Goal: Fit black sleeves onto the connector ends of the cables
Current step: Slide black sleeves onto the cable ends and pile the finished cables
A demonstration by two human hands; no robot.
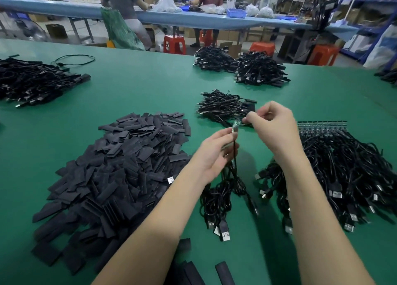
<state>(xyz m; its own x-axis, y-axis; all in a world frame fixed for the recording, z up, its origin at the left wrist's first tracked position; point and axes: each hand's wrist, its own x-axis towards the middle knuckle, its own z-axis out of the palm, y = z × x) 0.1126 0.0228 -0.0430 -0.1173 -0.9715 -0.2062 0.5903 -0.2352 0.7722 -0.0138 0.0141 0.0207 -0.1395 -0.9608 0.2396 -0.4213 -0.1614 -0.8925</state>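
Green circuit board shows at the bare connector end (235, 126) of one black cable (234, 155), which is held up above the mat between the two hands. The cable's long axis runs nearly upright, from the loose coil (217, 196) on the mat up to the connector, which tilts a little away and to the right. Just below the connector the cable is pinched by the curled fingers and thumb of the left hand (217, 155). The right hand (272, 130) is closed at its fingertips just beyond the connector's tip; something small and dark seems to be pinched there, but whether it is a sleeve cannot be told. No sleeve is yet seen over the board.

The pile of black sleeves (120, 168) lies on the green mat (137, 91) to the left, nearer the left hand, which is occupied. A sleeve would most likely have to be slid down along the cable's axis from the tip. Unsleeved cables (343, 166) are heaped to the right, and further bundles (223, 106) lie beyond the hands.
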